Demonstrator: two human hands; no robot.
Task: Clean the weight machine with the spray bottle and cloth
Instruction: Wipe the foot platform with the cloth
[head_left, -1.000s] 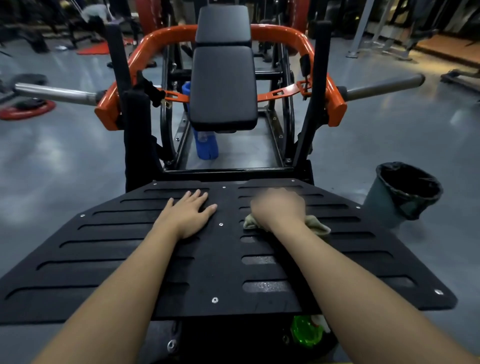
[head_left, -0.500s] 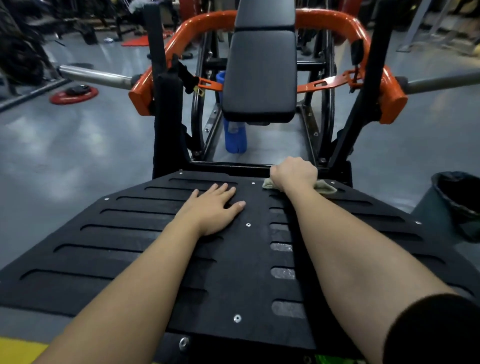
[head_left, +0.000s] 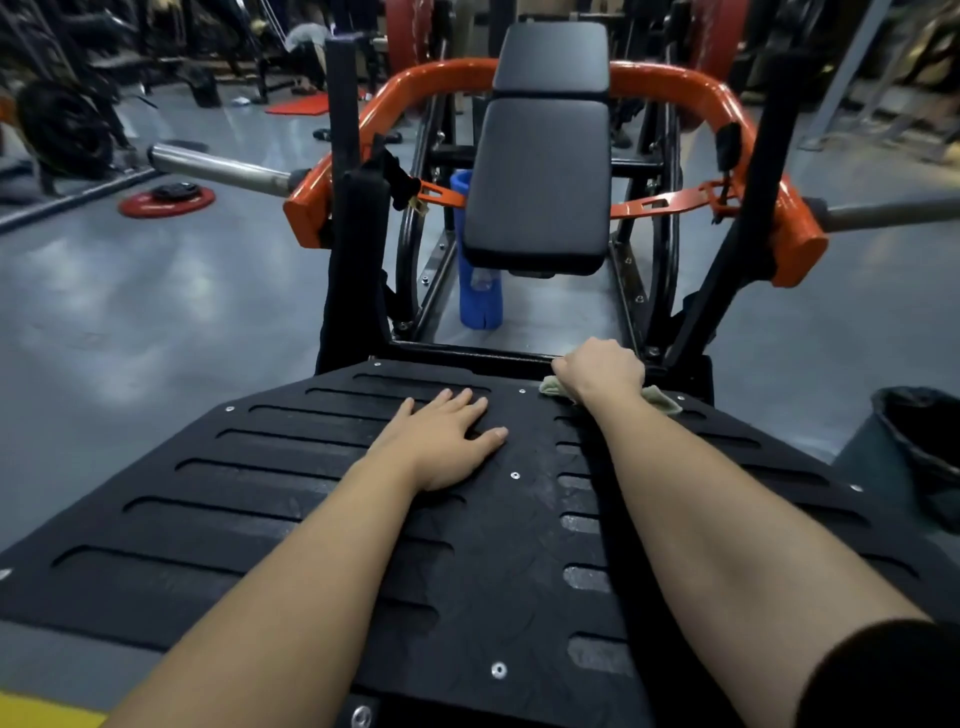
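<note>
The fingers (head_left: 567, 366) of the right hand (head_left: 602, 371) were curled downward, clamping the pale green cloth (head_left: 661, 400) against the black slotted footplate (head_left: 260, 519) at the plate's 1 o'clock edge. Cloth ends protruded on both sides of the hand. The fingers (head_left: 470, 402) of the left hand (head_left: 447, 441) lay straight and slightly apart, palm flat on the footplate, at 8 o'clock from the right hand and clear of it. At 12 o'clock beyond the plate stood the black back pad (head_left: 540, 182) inside the orange frame (head_left: 675, 88), with a blue cylinder (head_left: 480, 306) beneath the pad. A dark bin (head_left: 883, 467) stood on the floor at 3 o'clock.
</note>
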